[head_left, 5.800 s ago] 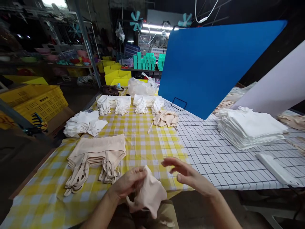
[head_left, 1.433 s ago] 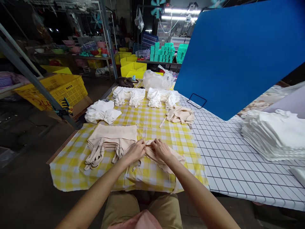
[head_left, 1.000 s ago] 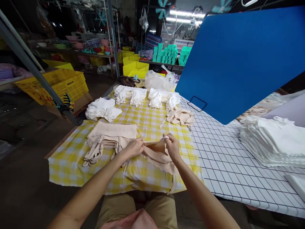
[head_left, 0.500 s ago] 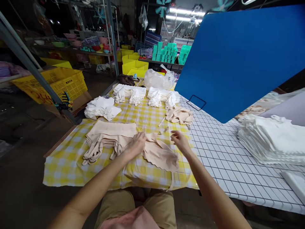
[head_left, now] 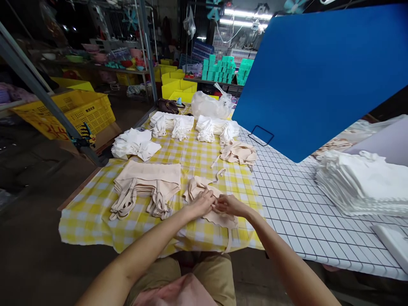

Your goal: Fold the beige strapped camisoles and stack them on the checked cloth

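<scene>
A beige strappy garment (head_left: 225,219) lies spread in front of me on the yellow checked cloth (head_left: 89,227). My left hand (head_left: 204,202) is closed on its upper middle, fingers bent into the fabric. Right beside it, my right hand (head_left: 228,205) pinches the same garment, and the two hands nearly touch. One strap (head_left: 220,173) curls out beyond the hands; another hangs toward the table's front edge. To the left sits a neat stack of beige garments (head_left: 149,172) with looped straps. Behind the hands is a crumpled beige garment (head_left: 238,153).
White garments lie in two stacks (head_left: 174,121) at the back and a loose heap (head_left: 135,144) at left. A clear plastic bag (head_left: 210,105) stands behind. A large blue board (head_left: 318,80) leans over the right side, near a tall white stack (head_left: 360,182). A metal post (head_left: 57,97) rises at left.
My left hand has moved right, away from the beige stack's edge, onto the garment's middle. My right hand has come down and left to meet it. The garment's top is more bunched.
</scene>
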`<state>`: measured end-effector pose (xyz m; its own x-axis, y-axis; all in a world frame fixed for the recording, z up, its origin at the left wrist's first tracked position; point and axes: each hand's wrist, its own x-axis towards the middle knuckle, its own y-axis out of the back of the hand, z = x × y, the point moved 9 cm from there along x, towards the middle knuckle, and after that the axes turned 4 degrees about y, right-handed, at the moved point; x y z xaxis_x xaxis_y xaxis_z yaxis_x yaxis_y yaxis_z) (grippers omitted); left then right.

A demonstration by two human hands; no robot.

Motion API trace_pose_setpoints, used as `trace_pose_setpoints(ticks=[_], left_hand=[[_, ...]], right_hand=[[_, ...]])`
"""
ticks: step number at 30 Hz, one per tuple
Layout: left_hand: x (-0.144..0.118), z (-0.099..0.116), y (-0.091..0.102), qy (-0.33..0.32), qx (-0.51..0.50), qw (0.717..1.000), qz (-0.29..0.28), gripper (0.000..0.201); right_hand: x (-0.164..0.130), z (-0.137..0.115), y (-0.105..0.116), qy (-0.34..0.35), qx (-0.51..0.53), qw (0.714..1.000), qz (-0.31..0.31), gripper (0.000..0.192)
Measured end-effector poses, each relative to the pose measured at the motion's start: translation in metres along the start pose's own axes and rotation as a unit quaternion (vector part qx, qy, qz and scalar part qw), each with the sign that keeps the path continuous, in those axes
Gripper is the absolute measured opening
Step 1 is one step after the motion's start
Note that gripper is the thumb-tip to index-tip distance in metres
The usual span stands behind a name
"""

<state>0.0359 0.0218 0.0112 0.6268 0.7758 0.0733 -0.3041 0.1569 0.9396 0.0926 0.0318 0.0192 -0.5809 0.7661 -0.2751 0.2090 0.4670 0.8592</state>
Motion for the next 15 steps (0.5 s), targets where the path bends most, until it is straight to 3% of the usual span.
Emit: trace_pose_setpoints(ticks=[4, 7, 15], left_hand=[[-0.015, 0.021, 0.004, -0.094, -0.004, 0.995, 0.013, 0.012], [-0.033, 0.035, 0.009, -0.147, -0.001, 0.989, 0.031, 0.015], [-0.053, 0.037, -0.003, -0.148, 0.027, 0.988, 0.023, 0.011]], right_hand=[[-0.002, -0.007, 0.008, 0.035, -0.009, 0.999, 0.031, 0.018], [-0.003, -0.010, 0.000, 0.064, -0.023, 0.998, -0.001, 0.018], [-0.022, -0.007, -0.015, 0.112, -0.095, 0.985, -0.091, 0.021]])
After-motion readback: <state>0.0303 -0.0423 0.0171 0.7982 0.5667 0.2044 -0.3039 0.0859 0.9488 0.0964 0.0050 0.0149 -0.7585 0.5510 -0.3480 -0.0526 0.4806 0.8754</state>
